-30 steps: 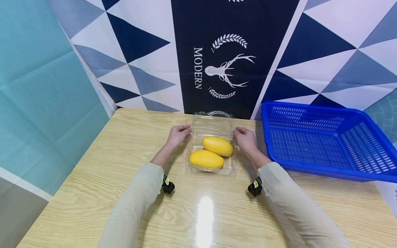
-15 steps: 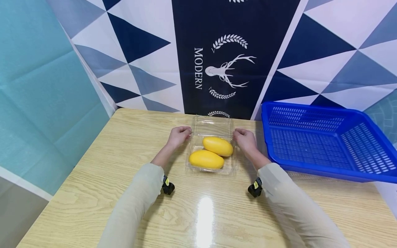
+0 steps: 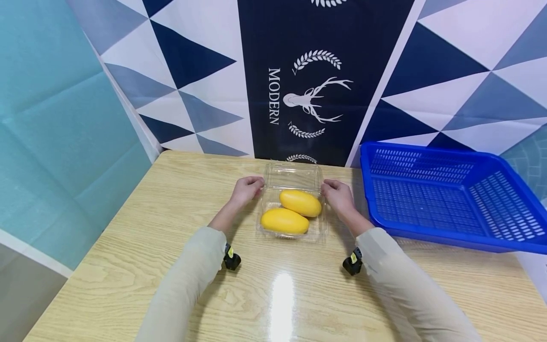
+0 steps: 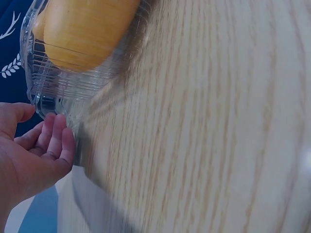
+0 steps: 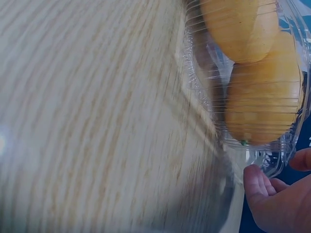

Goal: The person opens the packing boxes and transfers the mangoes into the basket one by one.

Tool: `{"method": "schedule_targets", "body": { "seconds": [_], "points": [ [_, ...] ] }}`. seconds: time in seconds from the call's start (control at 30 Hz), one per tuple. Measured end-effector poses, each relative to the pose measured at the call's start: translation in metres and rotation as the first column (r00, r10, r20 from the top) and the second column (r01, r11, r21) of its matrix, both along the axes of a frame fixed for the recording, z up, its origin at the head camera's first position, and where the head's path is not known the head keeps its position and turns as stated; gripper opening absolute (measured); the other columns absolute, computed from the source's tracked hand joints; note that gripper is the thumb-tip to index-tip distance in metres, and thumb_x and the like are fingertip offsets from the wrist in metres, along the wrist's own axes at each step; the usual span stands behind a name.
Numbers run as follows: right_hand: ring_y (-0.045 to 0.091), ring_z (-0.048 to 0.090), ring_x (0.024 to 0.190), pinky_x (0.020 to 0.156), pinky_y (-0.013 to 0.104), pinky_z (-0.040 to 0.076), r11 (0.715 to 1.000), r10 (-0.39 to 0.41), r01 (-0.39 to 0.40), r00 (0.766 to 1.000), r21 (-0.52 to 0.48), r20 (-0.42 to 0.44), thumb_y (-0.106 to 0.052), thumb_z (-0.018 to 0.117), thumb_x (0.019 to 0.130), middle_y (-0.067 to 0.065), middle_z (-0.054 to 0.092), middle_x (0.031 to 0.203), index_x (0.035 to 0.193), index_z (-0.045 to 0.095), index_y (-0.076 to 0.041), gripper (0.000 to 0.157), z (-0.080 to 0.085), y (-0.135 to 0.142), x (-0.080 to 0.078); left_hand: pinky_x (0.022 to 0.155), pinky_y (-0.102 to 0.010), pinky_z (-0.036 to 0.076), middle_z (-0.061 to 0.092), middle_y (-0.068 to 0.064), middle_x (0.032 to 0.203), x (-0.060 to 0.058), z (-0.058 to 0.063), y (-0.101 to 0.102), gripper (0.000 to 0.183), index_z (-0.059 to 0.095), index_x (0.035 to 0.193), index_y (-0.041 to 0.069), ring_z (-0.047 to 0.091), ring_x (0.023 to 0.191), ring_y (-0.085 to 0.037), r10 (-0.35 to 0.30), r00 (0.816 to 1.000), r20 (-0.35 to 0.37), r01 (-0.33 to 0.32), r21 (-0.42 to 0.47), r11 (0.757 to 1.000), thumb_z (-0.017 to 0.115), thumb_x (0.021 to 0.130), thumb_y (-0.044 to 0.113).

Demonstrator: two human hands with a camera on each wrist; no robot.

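A clear plastic clamshell box (image 3: 318, 232) stands on the table with its hinged lid (image 3: 295, 175) raised at the back. Two smooth yellow oval fruits, mango-like, lie in its base: the rear fruit (image 3: 300, 203) and the front fruit (image 3: 284, 221). At the box's left rear corner, my left hand (image 3: 248, 189) pinches the plastic between thumb and fingers. My right hand (image 3: 338, 194) pinches the opposite rear corner. Both wrist views show the left hand (image 4: 36, 148) and the right hand (image 5: 279, 196) at the box edge, beside the ribbed walls.
To the right stands a blue perforated plastic basket (image 3: 427, 232), close to my right forearm. A patterned cloth backdrop (image 3: 205, 80) rises behind the wooden table (image 3: 171, 209), and a teal cloth (image 3: 64, 118) hangs at the left.
The raised lid's far edge has come slightly lower and nearer. Both hands have shifted a little toward me while staying at the box's rear corners. The fruits stay in place.
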State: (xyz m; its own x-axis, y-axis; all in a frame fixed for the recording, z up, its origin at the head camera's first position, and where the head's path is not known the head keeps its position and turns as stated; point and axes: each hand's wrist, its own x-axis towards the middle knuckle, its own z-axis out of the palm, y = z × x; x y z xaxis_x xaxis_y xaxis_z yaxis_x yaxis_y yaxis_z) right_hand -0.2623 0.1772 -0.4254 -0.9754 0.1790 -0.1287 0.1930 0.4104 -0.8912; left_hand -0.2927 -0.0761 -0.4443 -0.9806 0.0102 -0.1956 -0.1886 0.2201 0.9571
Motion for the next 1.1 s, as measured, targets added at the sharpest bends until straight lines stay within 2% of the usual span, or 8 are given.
{"method": "schedule_targets", "body": {
  "seconds": [0.2,0.43,0.8,1.1],
  "points": [
    [0.002,0.051,0.069,0.062,0.013,0.046,0.996,-0.027,0.025,0.999,-0.080,-0.019,-0.013,0.047,0.091,0.015,0.061,0.102,0.130,0.050,0.005,0.043,-0.002,0.002,0.002,0.064,-0.018,0.049,0.063,-0.015,0.115,0.003,-0.001,-0.001,0.034,0.058,0.123,0.003,0.061,0.078,-0.014,-0.009,1.000,0.005,0.009,0.016,1.000,0.054,0.095,0.022],
    [0.002,0.053,0.070,0.065,0.014,0.049,0.987,-0.022,0.015,0.999,-0.160,-0.042,-0.009,0.047,0.092,0.012,0.058,0.098,0.130,0.047,0.008,0.042,-0.002,0.004,0.004,0.065,-0.021,0.050,0.062,-0.013,0.116,0.008,-0.002,-0.003,0.035,0.057,0.125,0.007,0.060,0.076,-0.011,-0.006,0.999,0.035,0.004,0.044,0.999,0.055,0.094,0.024],
    [0.012,0.058,0.085,0.075,0.022,0.053,0.994,-0.021,0.016,0.999,-0.107,-0.045,-0.013,0.048,0.094,0.013,0.057,0.105,0.130,0.049,0.005,0.040,0.000,0.011,0.012,0.068,-0.022,0.052,0.062,-0.012,0.116,0.017,0.002,-0.007,0.031,0.059,0.122,0.008,0.059,0.076,-0.011,-0.010,0.999,0.035,0.008,0.034,0.999,0.055,0.094,0.022],
    [0.024,0.058,0.094,0.083,0.032,0.053,0.997,-0.013,0.008,0.998,-0.072,-0.065,-0.015,0.049,0.093,0.008,0.056,0.099,0.127,0.052,0.003,0.039,0.001,0.015,0.018,0.067,-0.022,0.051,0.063,-0.012,0.113,0.024,0.004,-0.007,0.030,0.060,0.120,0.008,0.059,0.078,-0.014,-0.015,1.000,0.020,0.015,0.010,1.000,0.056,0.094,0.022]
  ]
}}
